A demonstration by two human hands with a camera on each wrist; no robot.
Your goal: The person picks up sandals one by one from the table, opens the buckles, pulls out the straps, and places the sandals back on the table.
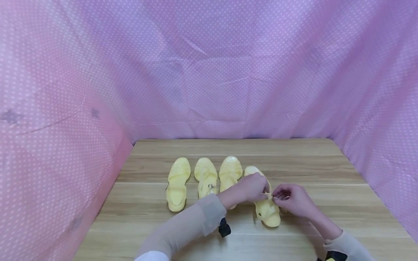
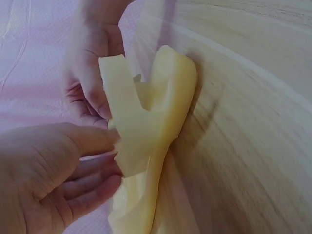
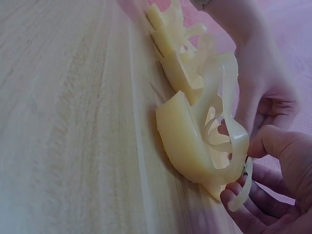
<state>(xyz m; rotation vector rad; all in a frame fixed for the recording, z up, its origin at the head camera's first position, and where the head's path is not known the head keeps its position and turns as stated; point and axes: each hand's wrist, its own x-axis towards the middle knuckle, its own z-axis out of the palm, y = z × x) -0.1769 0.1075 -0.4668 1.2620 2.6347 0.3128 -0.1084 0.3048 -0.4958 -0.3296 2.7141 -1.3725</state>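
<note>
A pale yellow jelly sandal (image 1: 270,212) lies toe-away on the table, rightmost in a row, with both hands at its ankle strap. My left hand (image 1: 253,186) reaches across its upper and pinches the strap side between thumb and fingers; the left wrist view shows the thumb on the strap (image 2: 129,141). From the right side, my right hand (image 1: 294,199) pinches the strap's end by a small metal buckle (image 3: 245,165). In the right wrist view, the strap's loose tail (image 3: 241,192) hangs between the right fingers. How far the strap is through the buckle is hard to see.
More yellow sandals stand left of it: one at far left (image 1: 177,181), one with a dark round mark (image 1: 205,174), and one (image 1: 230,168) partly behind my left forearm. The wood-grain table (image 1: 137,217) is bounded by pink dotted cloth (image 1: 215,90) at the back and sides.
</note>
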